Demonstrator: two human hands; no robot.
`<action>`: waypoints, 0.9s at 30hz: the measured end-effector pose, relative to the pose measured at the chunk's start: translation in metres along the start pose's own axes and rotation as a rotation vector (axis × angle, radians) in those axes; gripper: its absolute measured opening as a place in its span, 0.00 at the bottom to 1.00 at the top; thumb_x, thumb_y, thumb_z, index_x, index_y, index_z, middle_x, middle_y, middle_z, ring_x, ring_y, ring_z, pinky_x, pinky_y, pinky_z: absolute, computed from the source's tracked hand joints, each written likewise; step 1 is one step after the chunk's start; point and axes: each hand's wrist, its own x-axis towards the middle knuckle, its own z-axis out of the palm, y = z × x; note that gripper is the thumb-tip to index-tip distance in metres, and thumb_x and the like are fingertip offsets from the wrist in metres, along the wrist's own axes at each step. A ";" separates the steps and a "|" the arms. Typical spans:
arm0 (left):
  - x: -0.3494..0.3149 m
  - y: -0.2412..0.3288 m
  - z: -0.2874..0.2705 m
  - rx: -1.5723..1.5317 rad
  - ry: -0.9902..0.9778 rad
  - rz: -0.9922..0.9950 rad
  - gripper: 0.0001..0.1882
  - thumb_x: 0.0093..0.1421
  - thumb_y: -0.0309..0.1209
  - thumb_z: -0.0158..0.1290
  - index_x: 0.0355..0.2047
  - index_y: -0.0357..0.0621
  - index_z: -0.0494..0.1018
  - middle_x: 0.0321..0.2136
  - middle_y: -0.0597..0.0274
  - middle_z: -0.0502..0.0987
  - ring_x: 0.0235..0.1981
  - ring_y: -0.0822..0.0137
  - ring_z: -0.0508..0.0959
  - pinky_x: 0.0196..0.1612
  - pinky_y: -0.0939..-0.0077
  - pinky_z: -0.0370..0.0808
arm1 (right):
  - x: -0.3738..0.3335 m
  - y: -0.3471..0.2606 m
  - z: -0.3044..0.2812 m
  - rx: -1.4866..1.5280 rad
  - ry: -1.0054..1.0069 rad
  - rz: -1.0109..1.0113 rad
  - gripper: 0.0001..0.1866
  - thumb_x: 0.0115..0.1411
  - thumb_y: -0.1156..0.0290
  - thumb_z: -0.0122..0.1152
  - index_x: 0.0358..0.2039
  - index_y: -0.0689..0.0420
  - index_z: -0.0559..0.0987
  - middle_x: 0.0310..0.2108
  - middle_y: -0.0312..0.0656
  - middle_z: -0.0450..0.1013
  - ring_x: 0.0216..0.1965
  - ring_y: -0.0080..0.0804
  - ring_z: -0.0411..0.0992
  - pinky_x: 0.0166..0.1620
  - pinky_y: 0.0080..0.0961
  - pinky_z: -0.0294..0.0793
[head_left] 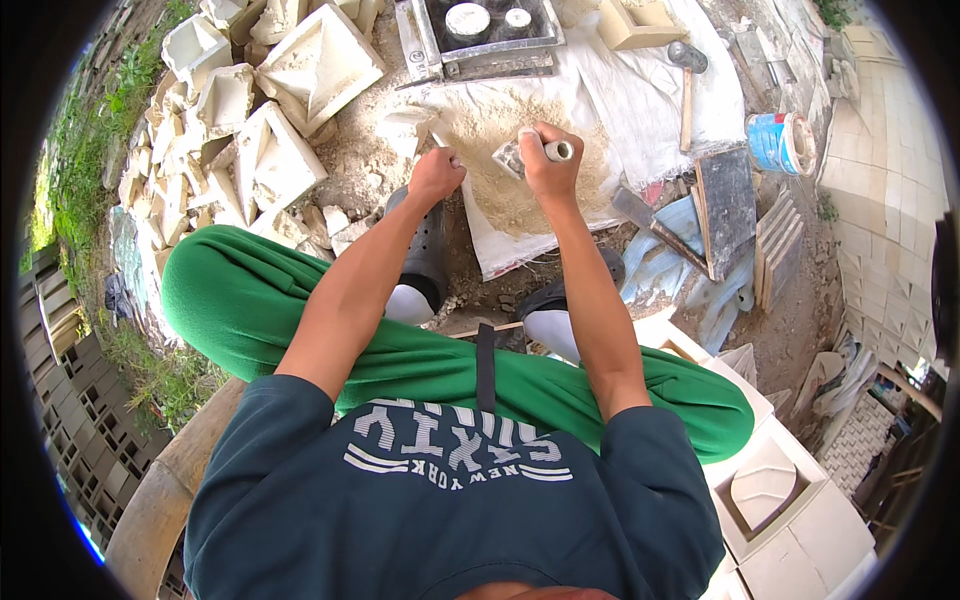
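My left hand (437, 174) is closed round a slim tool (439, 141); a pale strip of it shows above the fist, but its kind is hard to make out. In my right hand (550, 168), the fingers wrap the pale round handle of a trowel (508, 158). The trowel's flat grey blade, smeared with pale dust, points left over a heap of sandy powder (490, 200). That powder lies on a white woven sheet (505, 248) in front of my feet. Both hands are above the powder, apart from each other.
Broken cream-coloured cast pieces (310, 70) are piled at the left. A dark mould frame (490, 65) stands at the far side. A mallet (686, 90), a blue bucket (780, 145) and dark boards (728, 210) lie to the right. Cream blocks (790, 500) sit beside me, lower right.
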 end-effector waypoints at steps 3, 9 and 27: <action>-0.001 -0.001 -0.001 0.018 -0.003 -0.018 0.10 0.50 0.34 0.51 0.27 0.41 0.74 0.28 0.44 0.78 0.34 0.43 0.77 0.37 0.54 0.73 | -0.029 -0.018 -0.008 0.031 0.068 0.059 0.18 0.53 0.75 0.55 0.09 0.60 0.62 0.10 0.27 0.57 0.15 0.13 0.54 0.18 0.22 0.52; -0.009 0.014 0.005 0.122 -0.005 0.000 0.13 0.51 0.35 0.52 0.34 0.41 0.73 0.35 0.43 0.78 0.36 0.44 0.78 0.40 0.52 0.74 | -0.082 0.055 -0.021 0.058 0.252 0.130 0.20 0.54 0.75 0.55 0.10 0.58 0.59 0.11 0.26 0.55 0.16 0.12 0.52 0.19 0.23 0.49; -0.119 0.036 0.092 -0.200 -0.033 -0.405 0.48 0.50 0.25 0.52 0.66 0.43 0.35 0.44 0.33 0.75 0.46 0.39 0.76 0.52 0.54 0.71 | -0.116 0.044 -0.036 -0.001 0.334 0.076 0.18 0.53 0.76 0.54 0.11 0.58 0.59 0.11 0.27 0.53 0.16 0.13 0.51 0.19 0.26 0.49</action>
